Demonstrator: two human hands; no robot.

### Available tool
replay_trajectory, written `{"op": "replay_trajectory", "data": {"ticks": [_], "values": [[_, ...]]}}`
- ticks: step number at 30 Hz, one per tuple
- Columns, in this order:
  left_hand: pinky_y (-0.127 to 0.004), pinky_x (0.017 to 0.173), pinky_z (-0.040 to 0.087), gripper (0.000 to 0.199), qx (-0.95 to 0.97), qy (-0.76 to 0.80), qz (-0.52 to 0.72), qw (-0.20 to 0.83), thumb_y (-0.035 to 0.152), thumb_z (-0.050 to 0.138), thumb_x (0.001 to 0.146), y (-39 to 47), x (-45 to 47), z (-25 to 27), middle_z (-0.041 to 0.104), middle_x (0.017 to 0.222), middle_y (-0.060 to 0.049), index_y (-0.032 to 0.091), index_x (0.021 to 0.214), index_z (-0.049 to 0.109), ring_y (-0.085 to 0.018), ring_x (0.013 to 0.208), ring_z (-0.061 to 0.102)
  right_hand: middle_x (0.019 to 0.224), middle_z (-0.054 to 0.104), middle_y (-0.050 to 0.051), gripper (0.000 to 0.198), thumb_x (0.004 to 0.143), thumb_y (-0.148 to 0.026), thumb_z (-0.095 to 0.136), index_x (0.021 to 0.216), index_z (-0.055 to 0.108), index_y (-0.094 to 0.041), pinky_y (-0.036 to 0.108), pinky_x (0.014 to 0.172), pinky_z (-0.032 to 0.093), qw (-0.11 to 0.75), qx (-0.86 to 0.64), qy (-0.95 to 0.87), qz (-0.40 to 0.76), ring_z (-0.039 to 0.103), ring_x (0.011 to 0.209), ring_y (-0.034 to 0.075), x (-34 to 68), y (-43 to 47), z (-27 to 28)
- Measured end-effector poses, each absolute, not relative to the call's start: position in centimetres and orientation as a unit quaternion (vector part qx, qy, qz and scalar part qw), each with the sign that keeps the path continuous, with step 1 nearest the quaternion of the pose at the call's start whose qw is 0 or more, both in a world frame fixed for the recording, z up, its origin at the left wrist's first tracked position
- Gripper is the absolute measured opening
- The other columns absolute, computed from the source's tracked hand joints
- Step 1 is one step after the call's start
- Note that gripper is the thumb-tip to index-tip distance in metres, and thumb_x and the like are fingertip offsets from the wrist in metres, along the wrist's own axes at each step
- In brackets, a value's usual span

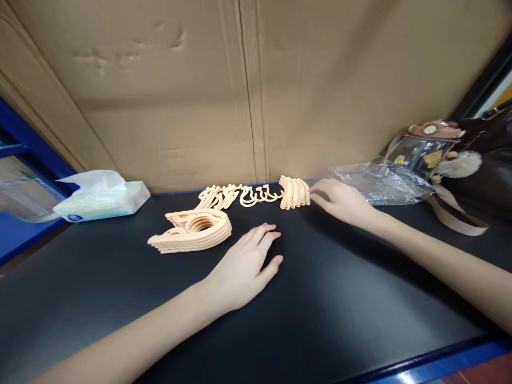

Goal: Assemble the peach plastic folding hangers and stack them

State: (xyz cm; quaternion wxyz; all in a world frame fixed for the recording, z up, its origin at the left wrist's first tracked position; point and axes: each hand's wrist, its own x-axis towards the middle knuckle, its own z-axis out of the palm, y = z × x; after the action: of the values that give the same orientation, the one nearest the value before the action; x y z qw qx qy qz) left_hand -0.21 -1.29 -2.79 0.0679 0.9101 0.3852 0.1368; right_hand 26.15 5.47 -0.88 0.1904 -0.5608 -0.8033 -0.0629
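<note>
1 head-worn view — close above the black table (340,309), facing forward and down toward the upright cardboard (160,106).

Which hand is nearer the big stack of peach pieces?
Left. The left hand is just right of the big stack; the right hand is farther right, beside the curved pieces.

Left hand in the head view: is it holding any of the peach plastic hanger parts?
No, the left hand is open over the black tabletop, apart from the stack of curved hanger parts.
</note>
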Motion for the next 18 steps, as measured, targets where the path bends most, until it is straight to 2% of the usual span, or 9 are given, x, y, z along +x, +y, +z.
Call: {"op": "replay_trajectory", "data": {"ticks": [3,11,18], "values": [[-0.046,0.105,0.04,0.039,0.91,0.383,0.144,0.068,0.035,0.04,0.094,-1.2,-0.1,-2.8,0.046,0.139,-0.012,0.018,0.128,0.047,-0.026,0.13,0.041,0.11,0.066,0.009,0.034,0.092,-0.033,0.037,0.112,0.061,-0.019,0.042,0.087,0.047,0.169,-0.568,-0.805,-0.046,0.059,0.103,0.026,26.3,5.6,-1.4],[-0.044,0.106,0.039,0.039,0.911,0.385,0.136,0.059,0.035,0.039,0.095,-1.3,-0.2,-2.9,0.044,0.14,-0.011,0.018,0.128,0.047,-0.026,0.131,0.04,0.109,0.065,0.01,0.033,0.094,-0.034,0.035,0.112,0.058,-0.019,0.043,0.088,0.048,0.147,-0.563,-0.813,-0.027,0.06,0.102,0.026,26.0,5.4,-1.8],[-0.046,0.104,0.043,0.042,0.923,0.364,0.119,-0.029,0.028,0.04,0.092,-2.4,0.9,-2.4,0.049,0.136,-0.014,0.012,0.131,0.045,-0.028,0.127,0.045,0.111,0.062,0.01,0.032,0.093,-0.034,0.037,0.114,0.056,-0.018,0.044,0.09,0.047,0.126,-0.555,-0.822,-0.024,0.059,0.105,0.026,26.2,5.2,-1.8]]}}
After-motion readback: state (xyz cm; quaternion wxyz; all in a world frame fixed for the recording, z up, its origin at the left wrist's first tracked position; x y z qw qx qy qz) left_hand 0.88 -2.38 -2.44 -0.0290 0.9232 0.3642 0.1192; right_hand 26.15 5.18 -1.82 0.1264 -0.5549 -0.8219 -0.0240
